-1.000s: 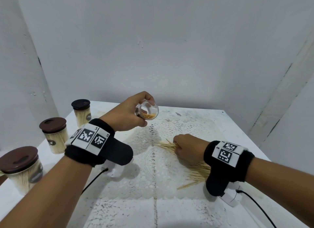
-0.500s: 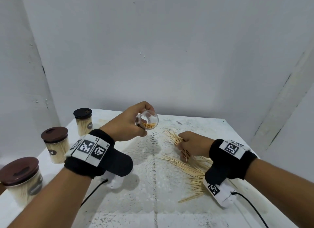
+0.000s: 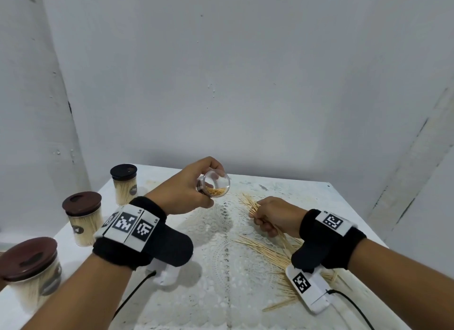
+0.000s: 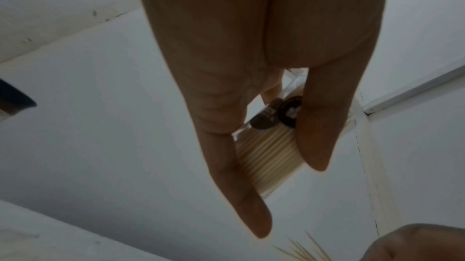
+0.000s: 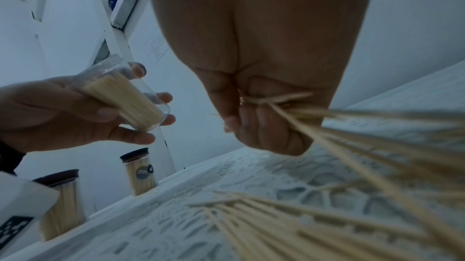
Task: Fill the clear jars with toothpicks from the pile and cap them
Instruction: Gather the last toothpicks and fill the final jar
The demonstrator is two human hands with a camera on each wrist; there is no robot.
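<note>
On white lace-topped table (image 3: pixel 221 293) by grey walls | my left hand (image 3: pixel 181 194) grips small clear jar (image 3: pixel 216 186) | my right hand (image 3: pixel 272 215) squeezes thin wooden toothpicks (image 3: pixel 248 203)

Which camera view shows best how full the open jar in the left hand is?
The right wrist view: the open jar is seen side-on, toothpicks filling part of it. The head view looks into its mouth; the left wrist view shows a sliver between fingers.
</note>
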